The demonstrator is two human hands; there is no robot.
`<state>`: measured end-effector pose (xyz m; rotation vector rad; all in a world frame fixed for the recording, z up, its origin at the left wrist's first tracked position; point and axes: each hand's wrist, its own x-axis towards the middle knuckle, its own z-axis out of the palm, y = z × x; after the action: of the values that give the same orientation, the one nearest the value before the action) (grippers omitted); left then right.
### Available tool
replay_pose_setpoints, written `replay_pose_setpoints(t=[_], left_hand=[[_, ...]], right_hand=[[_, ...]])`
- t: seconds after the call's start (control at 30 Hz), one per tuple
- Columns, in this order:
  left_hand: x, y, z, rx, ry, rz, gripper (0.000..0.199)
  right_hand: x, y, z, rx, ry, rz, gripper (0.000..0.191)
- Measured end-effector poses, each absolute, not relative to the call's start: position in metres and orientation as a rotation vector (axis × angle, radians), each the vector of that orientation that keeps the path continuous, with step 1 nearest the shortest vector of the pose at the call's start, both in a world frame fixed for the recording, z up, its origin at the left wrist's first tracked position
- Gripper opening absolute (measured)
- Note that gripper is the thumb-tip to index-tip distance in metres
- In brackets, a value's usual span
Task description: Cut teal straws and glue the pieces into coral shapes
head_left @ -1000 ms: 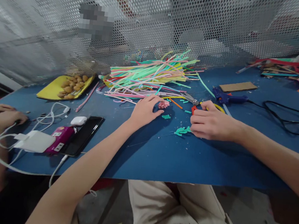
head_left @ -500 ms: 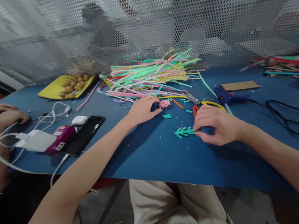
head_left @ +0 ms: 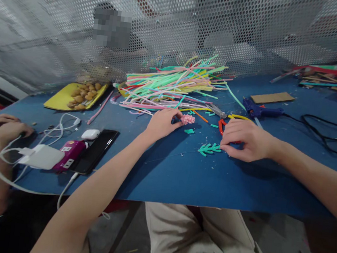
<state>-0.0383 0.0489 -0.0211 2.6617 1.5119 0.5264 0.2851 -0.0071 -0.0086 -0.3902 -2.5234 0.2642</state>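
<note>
My left hand (head_left: 165, 122) pinches a small knobbly pink piece (head_left: 188, 120) between thumb and fingers, just above the blue table. At the right, my right hand (head_left: 243, 140) has its thumb and fingertips closed on the end of a green leafy sprig (head_left: 209, 148). Beside that hand are pliers (head_left: 218, 112) with red and yellow handles, partly hidden by its fingers. Short green cut pieces (head_left: 189, 131) lie between the two hands. Behind them is a heap of pastel fuzzy stems (head_left: 173, 82).
A blue glue gun (head_left: 261, 109) with a black cord and a cardboard strip (head_left: 272, 97) lie at the right. At left are a phone (head_left: 97, 153), a white charger (head_left: 46, 157), a yellow tray (head_left: 57, 98) and another person's hands (head_left: 4, 128).
My left hand has lifted the pink piece slightly and shows more of it. My right hand has barely shifted, still at the sprig's end.
</note>
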Motion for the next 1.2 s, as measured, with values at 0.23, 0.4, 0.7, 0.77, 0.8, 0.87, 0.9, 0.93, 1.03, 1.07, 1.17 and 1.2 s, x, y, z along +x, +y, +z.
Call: replay_pose_setpoints(t=[0.23, 0.4, 0.7, 0.77, 0.8, 0.87, 0.9, 0.93, 1.03, 1.07, 1.17, 1.2], left_hand=[[-0.036, 0.045, -0.018, 2.666, 1.509, 0.493, 0.014], [-0.033, 0.038, -0.010, 2.818, 1.481, 0.681, 0.024], [-0.016, 0.018, -0.001, 3.132, 0.947, 0.381, 0.026], [-0.010, 0.010, 0.000, 3.127, 0.872, 0.289, 0.029], [-0.008, 0.007, 0.000, 3.124, 0.844, 0.242, 0.030], [-0.005, 0.002, 0.003, 3.124, 0.801, 0.170, 0.029], [-0.004, 0.001, 0.005, 3.125, 0.790, 0.147, 0.027], [-0.005, 0.000, 0.007, 3.123, 0.788, 0.129, 0.025], [-0.010, 0.002, 0.011, 3.120, 0.819, 0.091, 0.020], [-0.012, 0.003, 0.011, 3.121, 0.833, 0.083, 0.020], [-0.015, 0.004, 0.013, 3.125, 0.853, 0.067, 0.020], [-0.015, 0.004, 0.013, 3.125, 0.861, 0.061, 0.021]], right_hand=[[0.284, 0.000, -0.018, -0.730, -2.574, 0.062, 0.019], [0.285, 0.010, -0.026, -0.997, -2.469, -0.094, 0.027], [0.270, 0.014, -0.037, -1.257, -2.406, -0.226, 0.029], [0.267, 0.014, -0.039, -1.284, -2.407, -0.193, 0.030], [0.265, 0.015, -0.040, -1.290, -2.411, -0.172, 0.031], [0.264, 0.017, -0.043, -1.283, -2.426, -0.141, 0.032], [0.264, 0.018, -0.044, -1.270, -2.439, -0.140, 0.032], [0.264, 0.019, -0.044, -1.253, -2.452, -0.146, 0.032], [0.264, 0.019, -0.039, -1.179, -2.423, -0.102, 0.025], [0.265, 0.018, -0.036, -1.140, -2.388, -0.051, 0.022], [0.270, 0.012, -0.021, -0.993, -2.297, 0.093, 0.015], [0.272, 0.009, -0.017, -0.951, -2.291, 0.108, 0.013]])
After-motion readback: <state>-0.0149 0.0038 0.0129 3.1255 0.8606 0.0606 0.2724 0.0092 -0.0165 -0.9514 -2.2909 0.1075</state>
